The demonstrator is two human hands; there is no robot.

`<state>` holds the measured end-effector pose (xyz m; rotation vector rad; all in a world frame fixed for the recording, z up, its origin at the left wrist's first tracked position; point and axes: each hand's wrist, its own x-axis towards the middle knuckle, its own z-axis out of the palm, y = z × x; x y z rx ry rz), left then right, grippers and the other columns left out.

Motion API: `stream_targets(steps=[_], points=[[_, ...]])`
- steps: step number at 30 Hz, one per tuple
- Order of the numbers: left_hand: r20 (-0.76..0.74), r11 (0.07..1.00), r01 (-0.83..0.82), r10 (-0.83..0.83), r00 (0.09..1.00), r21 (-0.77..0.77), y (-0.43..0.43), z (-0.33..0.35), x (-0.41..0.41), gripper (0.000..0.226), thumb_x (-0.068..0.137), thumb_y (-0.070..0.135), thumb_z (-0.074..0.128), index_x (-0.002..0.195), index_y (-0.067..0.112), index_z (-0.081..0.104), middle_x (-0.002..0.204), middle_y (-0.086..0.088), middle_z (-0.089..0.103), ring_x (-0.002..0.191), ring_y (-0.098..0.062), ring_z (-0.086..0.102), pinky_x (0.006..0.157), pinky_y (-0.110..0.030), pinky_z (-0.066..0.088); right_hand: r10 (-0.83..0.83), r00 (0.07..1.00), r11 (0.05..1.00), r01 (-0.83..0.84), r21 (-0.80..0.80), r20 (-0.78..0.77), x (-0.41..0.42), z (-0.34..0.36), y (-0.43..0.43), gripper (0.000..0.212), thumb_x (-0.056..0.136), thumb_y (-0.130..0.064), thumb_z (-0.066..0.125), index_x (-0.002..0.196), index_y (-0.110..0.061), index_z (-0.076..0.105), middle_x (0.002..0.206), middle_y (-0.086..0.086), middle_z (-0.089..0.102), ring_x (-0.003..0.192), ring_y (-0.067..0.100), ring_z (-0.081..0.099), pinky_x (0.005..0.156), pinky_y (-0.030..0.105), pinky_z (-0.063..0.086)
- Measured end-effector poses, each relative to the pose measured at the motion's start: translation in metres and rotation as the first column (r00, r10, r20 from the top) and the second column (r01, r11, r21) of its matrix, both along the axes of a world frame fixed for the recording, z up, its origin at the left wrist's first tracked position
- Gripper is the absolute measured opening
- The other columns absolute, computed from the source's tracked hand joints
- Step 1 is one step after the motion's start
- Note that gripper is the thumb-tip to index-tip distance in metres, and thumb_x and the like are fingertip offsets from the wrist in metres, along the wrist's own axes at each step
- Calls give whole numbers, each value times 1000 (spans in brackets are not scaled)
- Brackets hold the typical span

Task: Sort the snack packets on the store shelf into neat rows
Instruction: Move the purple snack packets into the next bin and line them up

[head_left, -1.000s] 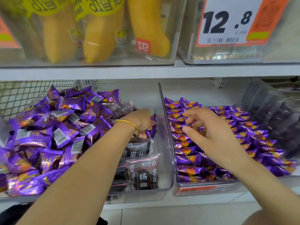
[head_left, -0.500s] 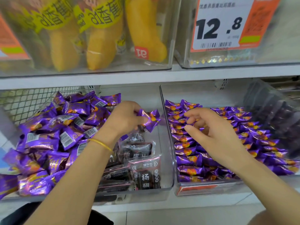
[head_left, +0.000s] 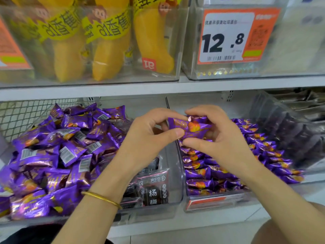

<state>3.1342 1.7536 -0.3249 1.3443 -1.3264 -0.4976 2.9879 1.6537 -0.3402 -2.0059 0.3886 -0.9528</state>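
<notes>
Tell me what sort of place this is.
Most likely a shop's snack aisle: an orange price tag reading 12.8 with a barcode, clear bins full of purple snack packets, and white shelves set one above another.

Packet [head_left: 190, 127] between left hand [head_left: 149, 138] and right hand [head_left: 226, 141]: loose heap [head_left: 58, 155] to its left, rowed packets [head_left: 211, 173] to its right, sachets [head_left: 153, 189] before and below it, price tag [head_left: 228, 36] above.

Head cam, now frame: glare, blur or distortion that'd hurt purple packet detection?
Head view: even, soft light, no hard shadows; foil glints on the loose purple packets; held packet between left hand and right hand is sharp; dark packets far right are smeared behind clear plastic; shelf edge runs tilted.
</notes>
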Motion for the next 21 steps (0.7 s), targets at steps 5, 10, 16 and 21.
stream_targets(steps=[5, 10, 16, 21], points=[[86, 998, 57, -58, 995, 14, -9, -13, -21, 38, 77, 16, 62, 110, 34, 63, 117, 8, 54, 90, -3, 55, 84, -19, 48, 1, 999, 969, 12, 248, -51, -31, 6, -17, 49, 60, -1, 81, 99, -26, 67, 96, -5, 71, 83, 10, 68, 77, 22, 54], [32, 999, -26, 25, 999, 40, -11, -22, -22, 33, 83, 17, 63, 110, 36, 60, 113, 12, 54, 102, -2, 55, 88, -12, 42, -49, 987, 928, 102, 357, -155, -80, 8, -34, 35, 52, -10, 73, 84, -23, 66, 78, -17, 70, 67, -5, 62, 64, 8, 47], [22, 998, -42, 41, 999, 57, -15, -26, -23, 33, 86, 11, 64, 103, 40, 63, 107, 16, 58, 90, 2, 55, 80, -10, 41, 25, 873, 977, 81, 197, -487, -101, -15, -29, 38, 62, -4, 82, 91, -22, 66, 91, -18, 68, 88, -5, 62, 74, 7, 43], [46, 996, -65, 62, 997, 64, -16, -29, -24, 36, 86, 6, 61, 103, 38, 63, 107, 16, 59, 86, 6, 53, 82, -10, 39, -126, 812, 992, 110, -63, -570, -96, -29, -31, 38, 63, -14, 85, 85, -35, 62, 88, -14, 59, 81, -5, 54, 71, 7, 39]])
